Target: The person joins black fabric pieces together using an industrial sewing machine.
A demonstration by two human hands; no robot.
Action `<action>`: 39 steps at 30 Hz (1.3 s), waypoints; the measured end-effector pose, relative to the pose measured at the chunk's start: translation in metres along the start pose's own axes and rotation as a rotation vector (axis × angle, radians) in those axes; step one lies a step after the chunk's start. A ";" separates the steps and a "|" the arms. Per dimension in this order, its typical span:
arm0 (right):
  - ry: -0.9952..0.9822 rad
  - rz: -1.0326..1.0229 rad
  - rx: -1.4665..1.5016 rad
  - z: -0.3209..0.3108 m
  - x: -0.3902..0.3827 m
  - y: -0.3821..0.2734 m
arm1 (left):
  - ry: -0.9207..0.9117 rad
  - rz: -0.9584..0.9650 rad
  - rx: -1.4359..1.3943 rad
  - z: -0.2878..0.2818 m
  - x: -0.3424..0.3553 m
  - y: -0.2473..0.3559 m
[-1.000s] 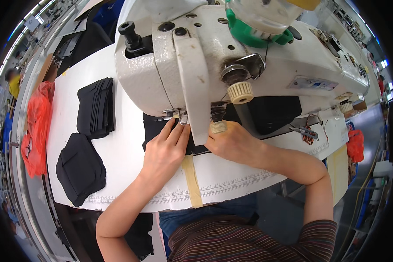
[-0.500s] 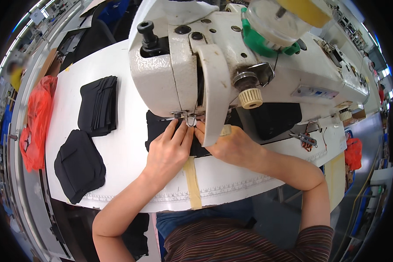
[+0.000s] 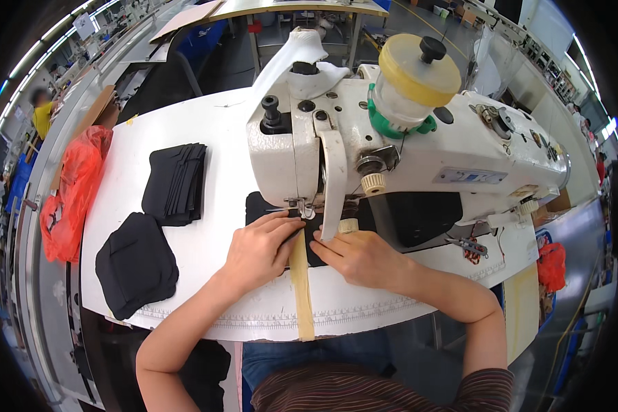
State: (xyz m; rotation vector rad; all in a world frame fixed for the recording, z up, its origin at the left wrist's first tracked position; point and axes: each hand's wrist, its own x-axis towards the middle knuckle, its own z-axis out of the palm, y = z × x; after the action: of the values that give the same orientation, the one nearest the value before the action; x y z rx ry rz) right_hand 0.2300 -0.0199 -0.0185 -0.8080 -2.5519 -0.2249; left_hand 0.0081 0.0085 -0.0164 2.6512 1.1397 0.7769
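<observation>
"So, how does each grip stand?"
"The left grip (image 3: 257, 250) pinches the black cloth (image 3: 257, 206); the right grip (image 3: 360, 259) rests on it, whether pinching I can't tell."
"And the cloth?"
"On the table (image 3: 216, 172), partly under the machine (image 3: 419, 147)."
"Risks?"
"With fingertips (image 3: 300, 224) near the presser foot (image 3: 307, 210), a slip could hurt one; uneven pulling might pucker the cloth."
</observation>
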 end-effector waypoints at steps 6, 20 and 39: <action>-0.009 -0.065 0.117 -0.001 -0.003 0.003 | 0.076 0.424 0.015 0.005 -0.007 -0.003; 0.068 -0.098 -0.002 0.010 0.001 0.014 | 0.085 0.491 0.065 0.007 0.006 -0.017; -0.010 0.012 0.097 -0.001 0.003 0.016 | 0.009 0.556 0.056 -0.001 0.012 -0.019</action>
State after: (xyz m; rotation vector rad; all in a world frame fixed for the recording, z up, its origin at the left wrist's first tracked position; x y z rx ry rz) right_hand 0.2377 -0.0054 -0.0160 -0.7897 -2.5447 -0.0919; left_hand 0.0021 0.0305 -0.0171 3.0486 0.4156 0.8412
